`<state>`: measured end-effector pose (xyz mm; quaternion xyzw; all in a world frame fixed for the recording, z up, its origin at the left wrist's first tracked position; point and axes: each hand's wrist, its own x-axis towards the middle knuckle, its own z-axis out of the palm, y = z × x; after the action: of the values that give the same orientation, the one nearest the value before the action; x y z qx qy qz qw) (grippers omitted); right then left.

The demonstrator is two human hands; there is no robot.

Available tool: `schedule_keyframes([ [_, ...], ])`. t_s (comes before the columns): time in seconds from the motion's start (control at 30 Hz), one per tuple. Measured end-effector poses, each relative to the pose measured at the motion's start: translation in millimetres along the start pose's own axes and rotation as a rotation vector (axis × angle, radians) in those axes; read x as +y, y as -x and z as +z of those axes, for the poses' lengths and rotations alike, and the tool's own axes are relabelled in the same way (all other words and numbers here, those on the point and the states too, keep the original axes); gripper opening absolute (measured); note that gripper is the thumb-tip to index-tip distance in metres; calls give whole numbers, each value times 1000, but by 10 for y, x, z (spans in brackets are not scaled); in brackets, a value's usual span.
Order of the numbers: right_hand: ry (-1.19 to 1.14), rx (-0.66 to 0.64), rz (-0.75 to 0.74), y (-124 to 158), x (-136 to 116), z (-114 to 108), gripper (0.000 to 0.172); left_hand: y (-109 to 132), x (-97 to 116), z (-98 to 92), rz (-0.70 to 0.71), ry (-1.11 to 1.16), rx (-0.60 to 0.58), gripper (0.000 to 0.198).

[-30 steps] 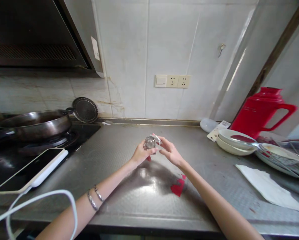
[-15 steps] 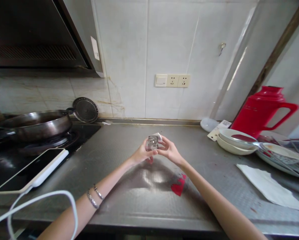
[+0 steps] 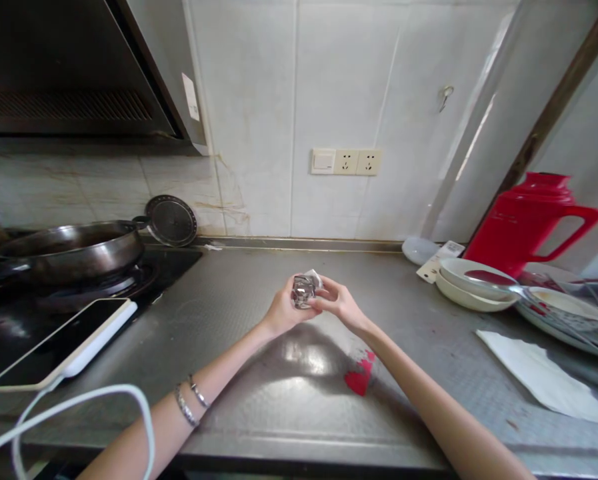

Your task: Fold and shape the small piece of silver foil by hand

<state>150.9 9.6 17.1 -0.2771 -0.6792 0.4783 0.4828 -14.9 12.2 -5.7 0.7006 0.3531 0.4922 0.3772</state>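
Observation:
Over the middle of the counter, my left hand (image 3: 281,312) is closed around a small, clear glass-like piece (image 3: 303,292) that looks like a little cup. My right hand (image 3: 343,305) meets it from the other side, with thumb and fingers pinched at its right edge. A bit of white tissue (image 3: 314,275) sticks up by the right fingertips, between them and the glass. Most of the tissue is hidden. Both hands are held above the metal surface, with their shadow below.
On the left are a phone (image 3: 59,343) with a white cable (image 3: 103,388) and a steel pan (image 3: 79,252) on the stove. To the right stand a red thermos (image 3: 521,223), stacked bowls (image 3: 471,293) and a paper sheet (image 3: 543,380). A red patch (image 3: 359,379) marks the counter.
The glass has tilted and turned slightly in my hands, dropping a little. My left fingertips, seen below it before, are now hidden. The right hand stays against it.

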Motion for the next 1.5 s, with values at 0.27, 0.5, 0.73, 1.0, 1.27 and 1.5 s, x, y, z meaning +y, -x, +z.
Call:
schedule_keyframes([
  [0.27, 62, 126, 50, -97, 139, -178, 38, 31, 41, 22, -15, -53, 32, 86],
  [0.5, 428, 359, -293, 2, 126, -47, 24, 26, 30, 40, -29, -4, 35, 81],
  [0.73, 727, 263, -740, 113, 85, 62, 30, 19, -44, 43, -11, 47, 45, 63],
  [1.0, 819, 371, -761, 89, 133, 15, 29, 66, 51, 101, -14, 14, -14, 69],
  [1.27, 716, 368, -683, 120, 40, 93, 26, 39, 20, 63, 0, 34, 31, 65],
  [1.5, 621, 475, -513, 132, 32, 131, 20, 39, 57, 66, 16, -34, 41, 69],
])
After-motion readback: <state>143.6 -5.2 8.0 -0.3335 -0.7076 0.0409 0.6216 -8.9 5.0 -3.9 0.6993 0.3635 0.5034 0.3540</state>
